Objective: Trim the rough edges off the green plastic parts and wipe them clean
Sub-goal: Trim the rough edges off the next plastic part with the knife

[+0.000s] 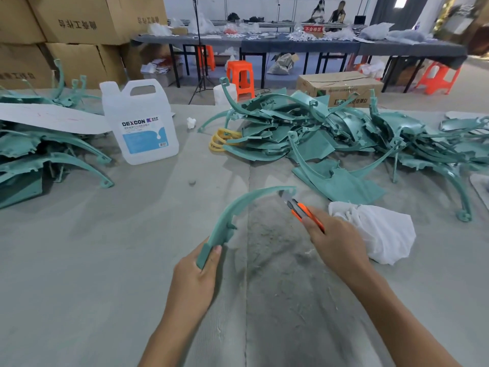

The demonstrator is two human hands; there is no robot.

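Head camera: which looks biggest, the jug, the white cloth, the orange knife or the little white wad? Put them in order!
1. Jug
2. White cloth, close behind, nearer the camera
3. Orange knife, partly hidden by the right hand
4. Little white wad

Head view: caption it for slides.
Left hand holds curved green part; right hand holds orange knife at its tip.

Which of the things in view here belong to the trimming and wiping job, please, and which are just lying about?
For the job: curved green part, held by the left hand; orange knife, in the right hand; white cloth; green parts pile; liquid jug, probably for wiping.

Lying about: yellow rings; small white wad; cardboard boxes; orange stool.
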